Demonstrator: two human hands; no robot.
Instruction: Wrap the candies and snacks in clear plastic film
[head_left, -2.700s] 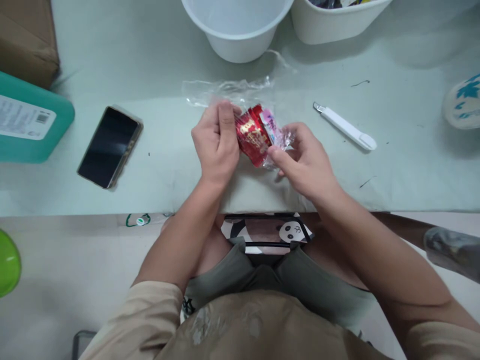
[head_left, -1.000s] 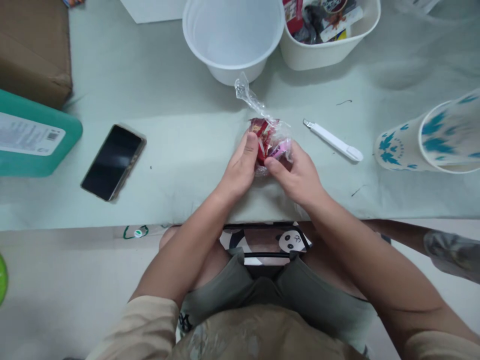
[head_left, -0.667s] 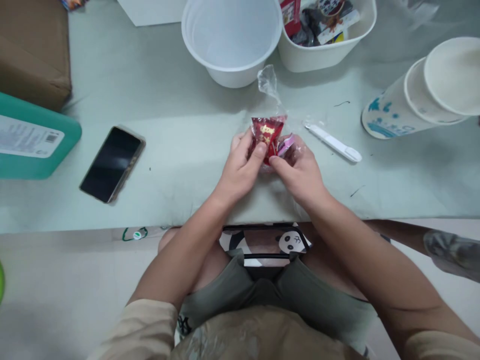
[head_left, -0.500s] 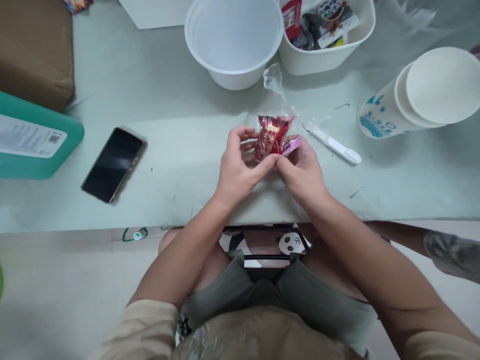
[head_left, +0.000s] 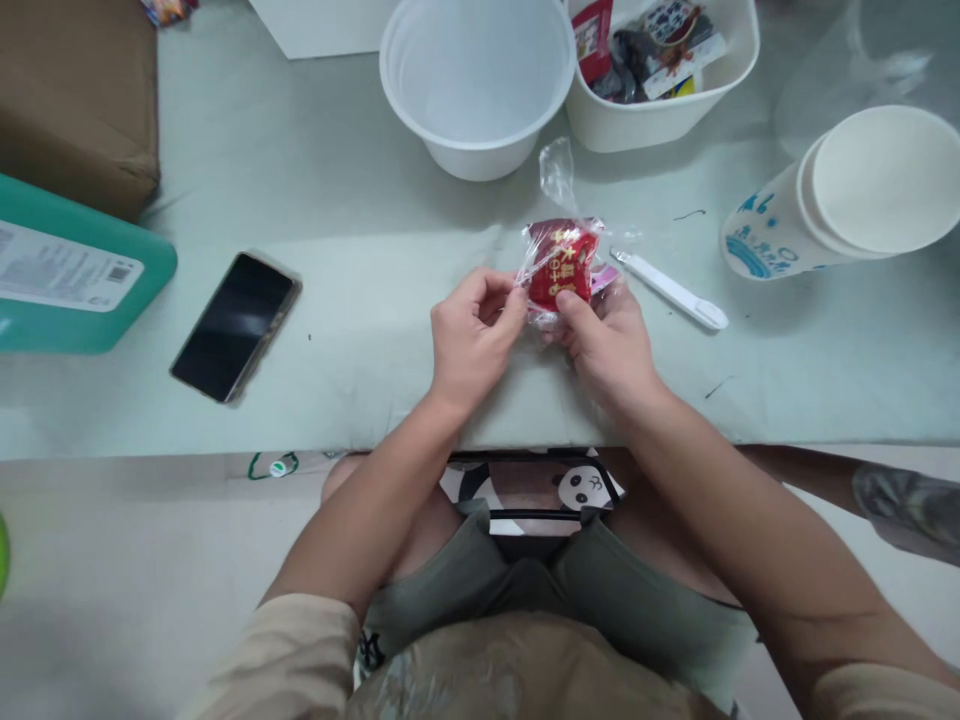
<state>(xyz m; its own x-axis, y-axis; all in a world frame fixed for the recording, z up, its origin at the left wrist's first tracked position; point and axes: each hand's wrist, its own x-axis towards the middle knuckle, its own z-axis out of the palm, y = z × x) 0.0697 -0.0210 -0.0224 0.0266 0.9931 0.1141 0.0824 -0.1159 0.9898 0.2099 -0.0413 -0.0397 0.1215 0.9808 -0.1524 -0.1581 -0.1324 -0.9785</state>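
Between my hands, above the table, is a clear plastic bag (head_left: 556, 180) with a red packet (head_left: 564, 262) printed in gold characters inside it. My left hand (head_left: 474, 330) pinches the bag's left edge between thumb and fingertips. On the other side my right hand (head_left: 609, 335) grips the bag and packet, its thumb across the lower front. A small pink piece (head_left: 602, 277) shows by the right index finger; the rest of it is hidden. Just right of the hands lies a white utility knife (head_left: 671, 290).
A round white bowl (head_left: 480, 150) and a white bin (head_left: 637, 128) of packets stand at the back. Stacked paper cups (head_left: 765, 225) lean at right. On the left are a phone (head_left: 235, 328), a green container (head_left: 82, 325) and a cardboard box (head_left: 75, 100).
The red packet has turned so its gold characters face up. My left fingers have closed into a pinch at the bag's edge, and the left thumb has moved away from the right one.
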